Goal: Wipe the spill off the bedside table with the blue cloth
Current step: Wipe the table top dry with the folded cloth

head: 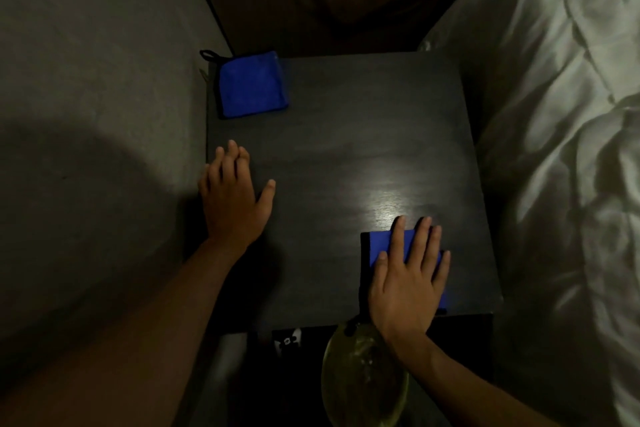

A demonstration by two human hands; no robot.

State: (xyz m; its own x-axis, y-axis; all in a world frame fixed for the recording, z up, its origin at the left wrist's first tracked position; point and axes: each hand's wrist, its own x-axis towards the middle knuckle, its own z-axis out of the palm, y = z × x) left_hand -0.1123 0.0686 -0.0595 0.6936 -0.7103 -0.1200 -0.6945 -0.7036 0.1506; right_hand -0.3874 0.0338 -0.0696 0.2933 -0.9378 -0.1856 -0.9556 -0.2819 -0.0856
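Cloth, blue and folded, lay flat on the near right part of the dark table, pinned under the right hand. Going from the left: a grey wall ran along the table's left edge, partly in shadow. The left hand rested palm down on the table's left edge, about midway from far to near, its fingers straight and close together, the thumb spread to the right, holding nothing. Beyond it, at the far left corner, sat a second blue cloth, folded square with a small dark loop at its far left corner, well apart from both hands. The middle of the table showed a pale sheen of reflected light just beyond the right hand; whether that patch was wet I could not tell. The right hand lay flat on the first cloth, fingers spread slightly apart and pressed down on it, fingertips reaching past its far edge. Below the table's near edge, by the right wrist, was a rounded yellowish translucent object. White rumpled bedding filled the right side.
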